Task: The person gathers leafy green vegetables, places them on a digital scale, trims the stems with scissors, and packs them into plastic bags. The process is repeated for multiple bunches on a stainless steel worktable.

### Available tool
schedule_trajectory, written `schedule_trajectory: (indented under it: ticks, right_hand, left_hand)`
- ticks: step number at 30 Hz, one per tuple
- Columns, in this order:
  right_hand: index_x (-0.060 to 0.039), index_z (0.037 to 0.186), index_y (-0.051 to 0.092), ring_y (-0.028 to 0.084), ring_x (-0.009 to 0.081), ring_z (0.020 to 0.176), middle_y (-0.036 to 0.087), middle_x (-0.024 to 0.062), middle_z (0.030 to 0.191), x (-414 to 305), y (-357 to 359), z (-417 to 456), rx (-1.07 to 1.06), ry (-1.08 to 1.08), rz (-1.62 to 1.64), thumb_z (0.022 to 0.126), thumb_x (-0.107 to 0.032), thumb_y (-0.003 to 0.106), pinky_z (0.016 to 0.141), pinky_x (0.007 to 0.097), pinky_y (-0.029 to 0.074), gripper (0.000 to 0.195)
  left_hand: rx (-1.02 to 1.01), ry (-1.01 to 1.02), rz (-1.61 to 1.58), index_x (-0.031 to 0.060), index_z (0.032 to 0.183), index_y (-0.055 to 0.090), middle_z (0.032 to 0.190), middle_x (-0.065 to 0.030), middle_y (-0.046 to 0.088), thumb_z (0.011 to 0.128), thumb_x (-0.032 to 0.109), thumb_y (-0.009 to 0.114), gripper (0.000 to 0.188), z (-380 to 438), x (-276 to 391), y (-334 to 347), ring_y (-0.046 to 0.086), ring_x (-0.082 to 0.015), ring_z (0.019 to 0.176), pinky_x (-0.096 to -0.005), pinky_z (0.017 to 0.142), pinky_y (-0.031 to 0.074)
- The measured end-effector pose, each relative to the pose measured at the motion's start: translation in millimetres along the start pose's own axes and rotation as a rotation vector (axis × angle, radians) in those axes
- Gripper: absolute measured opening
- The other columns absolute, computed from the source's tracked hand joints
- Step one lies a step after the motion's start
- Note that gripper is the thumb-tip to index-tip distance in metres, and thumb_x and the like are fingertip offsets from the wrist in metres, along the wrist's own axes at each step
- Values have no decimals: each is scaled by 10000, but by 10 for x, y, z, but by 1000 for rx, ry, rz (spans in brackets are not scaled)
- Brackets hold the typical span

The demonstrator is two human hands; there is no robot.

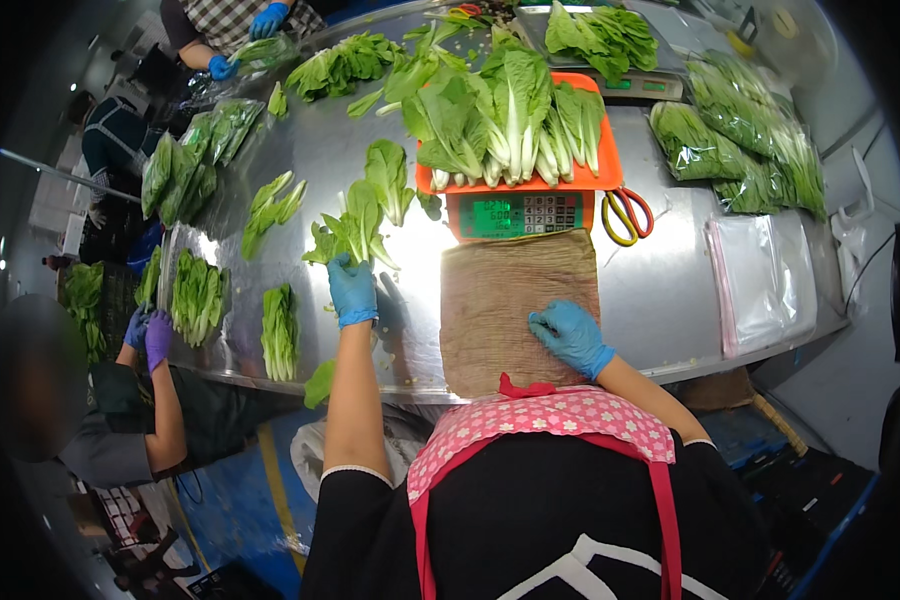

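Observation:
My left hand [353,292], in a blue glove, is at the base of some loose leafy greens [360,221] on the metal table; whether its fingers grip them is hard to tell. My right hand [572,337], also gloved in blue, rests with curled fingers on a brown cloth [515,300]; nothing shows in it. Beyond the cloth, an orange tray [610,165] heaped with leafy greens [521,112] sits on a digital scale [521,214] with a lit green display. Scissors [628,216] with red and yellow handles lie right of the scale.
Clear plastic bags [765,281] lie at the right, below bagged greens [697,142]. Another scale [637,86] bearing greens stands at the back. More bunches [279,332] and bagged greens [187,176] lie at the left. Gloved co-workers' hands [157,337] are at the left edge and far side [268,21].

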State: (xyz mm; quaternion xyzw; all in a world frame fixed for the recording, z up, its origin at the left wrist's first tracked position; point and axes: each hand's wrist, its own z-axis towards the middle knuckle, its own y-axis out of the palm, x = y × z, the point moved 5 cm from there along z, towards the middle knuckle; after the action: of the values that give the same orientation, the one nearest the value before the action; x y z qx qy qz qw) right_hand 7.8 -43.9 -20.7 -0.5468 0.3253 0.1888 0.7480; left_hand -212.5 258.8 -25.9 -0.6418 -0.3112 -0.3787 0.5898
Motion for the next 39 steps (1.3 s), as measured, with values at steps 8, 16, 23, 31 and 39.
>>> schedule_trajectory:
  ticks: [8,16,23,31,39]
  right_hand:
    - [-78,823,653,541,314,688,543,121,713,-13,-2,-3,68,-38,8,828,-171,666,615,437,428,95]
    - [-79,829,666,537,303,677,531,119,701,17,35,33,-38,59,-11,830,-175,669,615,425,426,97]
    - [-59,921,693,566,308,724,569,131,737,16,-103,33,-92,55,121,859,-217,662,645,406,451,173]
    - [57,1274,523,581,131,929,612,54,1066,432,-1666,858,543,511,714,912,-157,633,813,247,470,434]
    - [130,1408,289,600,205,954,592,185,1152,1076,-1963,1516,256,640,534,857,-366,679,765,314,511,837]
  left_hand:
    - [134,157,112,7,912,583,755,-111,627,783,141,718,230,46,-278,14,594,-201,664,-335,642,487]
    - [153,141,432,5,871,588,791,-197,638,743,203,765,295,81,-137,140,612,-342,716,-419,684,486]
    - [134,218,248,16,933,592,790,-126,623,820,216,711,259,85,81,82,589,-218,705,-341,670,478]
    - [-382,-127,-589,-24,1144,585,1001,-110,663,908,188,647,323,273,1129,278,662,-173,865,-263,684,543]
    - [-745,-173,-481,-62,1171,564,1058,-152,666,919,172,615,348,532,1527,834,683,-237,918,-319,761,575]
